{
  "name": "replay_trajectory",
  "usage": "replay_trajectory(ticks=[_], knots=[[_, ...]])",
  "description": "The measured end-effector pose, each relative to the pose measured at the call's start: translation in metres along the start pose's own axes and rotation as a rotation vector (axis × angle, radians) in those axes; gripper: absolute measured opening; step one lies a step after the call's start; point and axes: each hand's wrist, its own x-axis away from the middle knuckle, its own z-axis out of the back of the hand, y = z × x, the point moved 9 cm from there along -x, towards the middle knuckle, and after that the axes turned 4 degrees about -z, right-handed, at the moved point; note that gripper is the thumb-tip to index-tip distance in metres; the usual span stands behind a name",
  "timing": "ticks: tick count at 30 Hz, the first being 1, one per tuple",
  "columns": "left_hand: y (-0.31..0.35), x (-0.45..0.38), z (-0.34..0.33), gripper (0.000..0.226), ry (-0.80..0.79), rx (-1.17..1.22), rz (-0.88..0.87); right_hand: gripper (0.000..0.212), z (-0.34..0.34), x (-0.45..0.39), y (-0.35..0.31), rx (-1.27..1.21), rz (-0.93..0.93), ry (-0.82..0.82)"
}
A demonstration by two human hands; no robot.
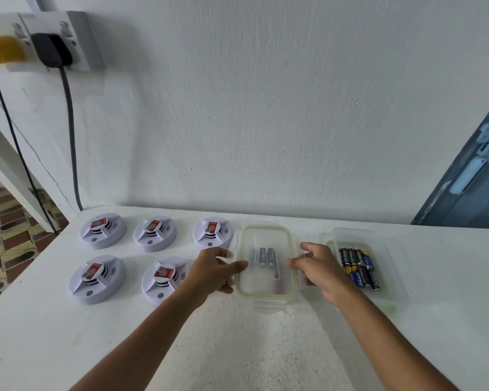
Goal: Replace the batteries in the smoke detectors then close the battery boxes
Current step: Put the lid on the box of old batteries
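Several white smoke detectors lie in two rows at the left of the white table, among them a front one (164, 279) and a back one (211, 232). A clear lidded battery box (266, 289) sits in the middle with two dark batteries (266, 257) seen through the lid. My left hand (213, 270) grips the box's left side flap, thumb on the lid. My right hand (319, 266) grips the right side flap. To the right, an open clear box (378, 249) holds several blue-black batteries (359, 266).
The table (237, 334) butts against a white wall. At the upper left are wall sockets with a black plug (51, 50) and a yellow plug (2, 49), their cables hanging past the table's left end. A blue-grey door (469, 179) stands at the right.
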Motion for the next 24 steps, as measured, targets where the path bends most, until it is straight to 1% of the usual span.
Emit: replay_trajectory(ticks=[2, 3, 4, 6, 7, 8, 9, 10, 11, 12, 14, 16, 18, 22, 24], knots=[[0.000, -0.001, 0.002, 0.057, 0.018, -0.025, -0.004, 0.073, -0.001, 0.000, -0.001, 0.014, -0.005, -0.021], [0.002, -0.003, 0.005, 0.061, 0.045, -0.099, -0.044, 0.074, -0.001, 0.000, -0.003, 0.046, 0.011, -0.019], [0.008, -0.005, 0.008, 0.066, 0.086, -0.240, -0.121, 0.075, 0.001, 0.001, -0.008, 0.132, 0.056, 0.005], [0.029, -0.001, 0.009, 0.072, 0.166, -0.594, -0.364, 0.077, 0.003, 0.008, -0.028, 0.437, 0.229, 0.084], [0.039, 0.005, 0.002, 0.071, 0.136, -0.698, -0.512, 0.080, -0.003, 0.015, -0.039, 0.557, 0.331, 0.065], [0.046, 0.011, -0.010, 0.070, 0.037, -0.750, -0.640, 0.084, -0.014, 0.023, -0.045, 0.628, 0.398, -0.030], [0.047, 0.016, -0.023, 0.071, -0.095, -0.778, -0.730, 0.091, -0.029, 0.030, -0.045, 0.685, 0.418, -0.175], [0.045, 0.021, -0.034, 0.074, -0.214, -0.806, -0.783, 0.099, -0.042, 0.037, -0.040, 0.775, 0.403, -0.309], [0.040, 0.024, -0.041, 0.079, -0.286, -0.842, -0.818, 0.106, -0.052, 0.042, -0.034, 0.901, 0.392, -0.381], [0.036, 0.026, -0.044, 0.083, -0.300, -0.875, -0.865, 0.111, -0.056, 0.044, -0.031, 1.011, 0.408, -0.385], [0.034, 0.027, -0.043, 0.084, -0.234, -0.893, -0.949, 0.111, -0.061, 0.045, -0.034, 1.121, 0.497, -0.297], [0.034, 0.027, -0.043, 0.080, -0.170, -0.863, -0.993, 0.105, -0.065, 0.049, -0.036, 1.126, 0.579, -0.238], [0.033, 0.026, -0.044, 0.078, -0.145, -0.850, -1.007, 0.101, -0.065, 0.050, -0.037, 1.121, 0.619, -0.209], [0.030, 0.027, -0.046, 0.074, -0.115, -0.854, -1.032, 0.101, -0.070, 0.050, -0.038, 1.200, 0.656, -0.148], [0.029, 0.027, -0.046, 0.073, -0.103, -0.849, -1.033, 0.101, -0.071, 0.050, -0.038, 1.220, 0.671, -0.145]])
